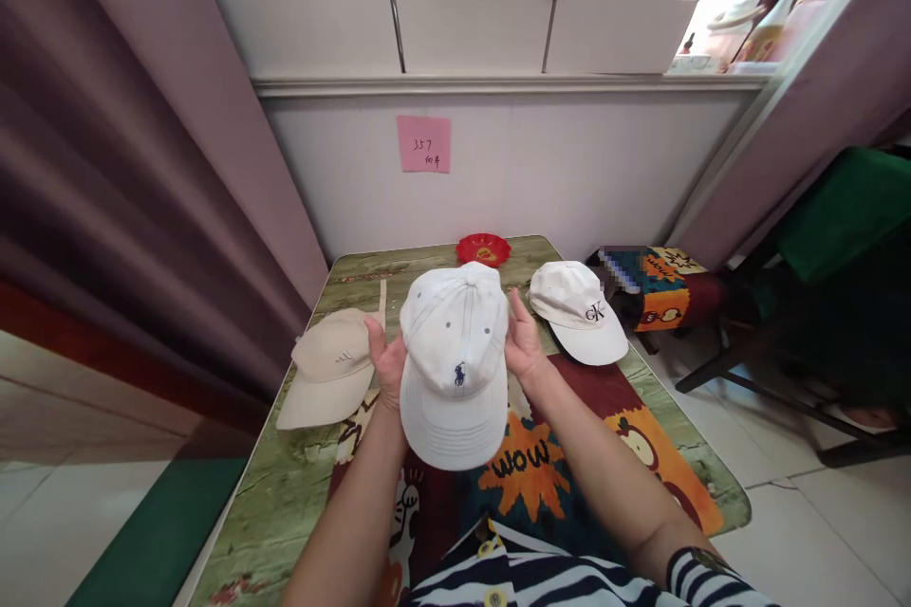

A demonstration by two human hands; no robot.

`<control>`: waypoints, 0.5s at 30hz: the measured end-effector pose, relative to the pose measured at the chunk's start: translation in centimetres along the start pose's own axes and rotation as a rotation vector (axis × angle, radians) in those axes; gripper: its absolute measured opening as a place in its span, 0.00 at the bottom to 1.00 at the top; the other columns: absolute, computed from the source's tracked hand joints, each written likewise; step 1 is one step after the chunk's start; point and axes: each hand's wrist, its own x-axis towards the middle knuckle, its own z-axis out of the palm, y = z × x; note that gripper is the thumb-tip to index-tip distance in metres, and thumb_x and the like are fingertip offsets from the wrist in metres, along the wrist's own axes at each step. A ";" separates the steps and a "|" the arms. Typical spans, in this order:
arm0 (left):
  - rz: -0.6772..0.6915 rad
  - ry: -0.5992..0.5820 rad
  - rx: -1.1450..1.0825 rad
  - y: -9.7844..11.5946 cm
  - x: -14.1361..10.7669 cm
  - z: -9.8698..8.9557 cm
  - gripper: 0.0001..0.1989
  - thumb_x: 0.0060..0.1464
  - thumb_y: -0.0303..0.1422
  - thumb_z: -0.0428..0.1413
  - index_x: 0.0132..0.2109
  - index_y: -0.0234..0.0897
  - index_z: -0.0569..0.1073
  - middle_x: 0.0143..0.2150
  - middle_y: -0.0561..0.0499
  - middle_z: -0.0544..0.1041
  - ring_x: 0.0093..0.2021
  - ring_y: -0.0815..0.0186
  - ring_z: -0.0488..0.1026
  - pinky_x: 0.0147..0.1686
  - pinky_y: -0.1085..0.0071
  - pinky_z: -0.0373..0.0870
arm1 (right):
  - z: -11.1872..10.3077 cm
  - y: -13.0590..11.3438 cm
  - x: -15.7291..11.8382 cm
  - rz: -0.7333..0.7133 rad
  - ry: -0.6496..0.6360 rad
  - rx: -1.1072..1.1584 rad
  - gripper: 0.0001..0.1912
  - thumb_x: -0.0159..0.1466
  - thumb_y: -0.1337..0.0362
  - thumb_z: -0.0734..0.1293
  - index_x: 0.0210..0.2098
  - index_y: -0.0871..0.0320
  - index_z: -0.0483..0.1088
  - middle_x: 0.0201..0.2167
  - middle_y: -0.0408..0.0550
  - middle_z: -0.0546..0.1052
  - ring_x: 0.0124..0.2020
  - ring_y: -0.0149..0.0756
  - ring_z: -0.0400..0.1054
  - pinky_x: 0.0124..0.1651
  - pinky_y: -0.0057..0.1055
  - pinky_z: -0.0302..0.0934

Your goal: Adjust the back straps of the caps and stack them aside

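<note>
A white baseball cap (455,351) with a small dark blue horse-rider emblem is held up over the table, its brim toward me. My left hand (388,362) grips its left side, thumb raised and the other fingers hidden behind the cap. On the opposite side my right hand (523,337) holds it, fingers partly hidden. Left of it lies a beige cap (333,356) with a small striped logo and a loose strap. To the right rests an off-white cap (576,308) with dark "CK"-like letters.
A red scalloped dish (484,249) sits at the table's far edge. Beneath my arms spreads a colourful printed cloth (569,398) on the wood-patterned table (263,493). A pink note (425,144) is on the wall behind. A cloth-covered stool (669,285) stands right of the table.
</note>
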 end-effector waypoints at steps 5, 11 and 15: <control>-0.009 0.055 -0.109 -0.8 0.8 -0.5 0.37 0.59 0.56 0.47 0.66 0.37 0.66 0.63 0.40 0.72 0.67 0.46 0.60 0.67 0.48 0.52 | -0.9 2.2 -1.7 -0.009 -0.095 0.079 0.41 0.62 0.33 0.56 0.56 0.60 0.69 0.54 0.58 0.77 0.62 0.50 0.64 0.66 0.56 0.51; -0.009 0.208 -0.157 -0.9 1.9 -0.4 0.29 0.66 0.46 0.43 0.66 0.34 0.65 0.58 0.41 0.76 0.64 0.51 0.66 0.66 0.51 0.54 | 0.1 3.4 -1.5 -0.024 -0.118 0.099 0.39 0.64 0.35 0.53 0.60 0.56 0.67 0.57 0.54 0.75 0.64 0.47 0.61 0.67 0.56 0.46; -0.062 0.205 -0.173 -0.6 1.7 -0.4 0.34 0.63 0.53 0.44 0.66 0.35 0.66 0.58 0.39 0.76 0.64 0.48 0.66 0.65 0.49 0.56 | 0.2 2.6 -0.4 -0.032 -0.070 0.100 0.34 0.68 0.41 0.50 0.56 0.59 0.71 0.54 0.53 0.77 0.64 0.44 0.61 0.69 0.53 0.45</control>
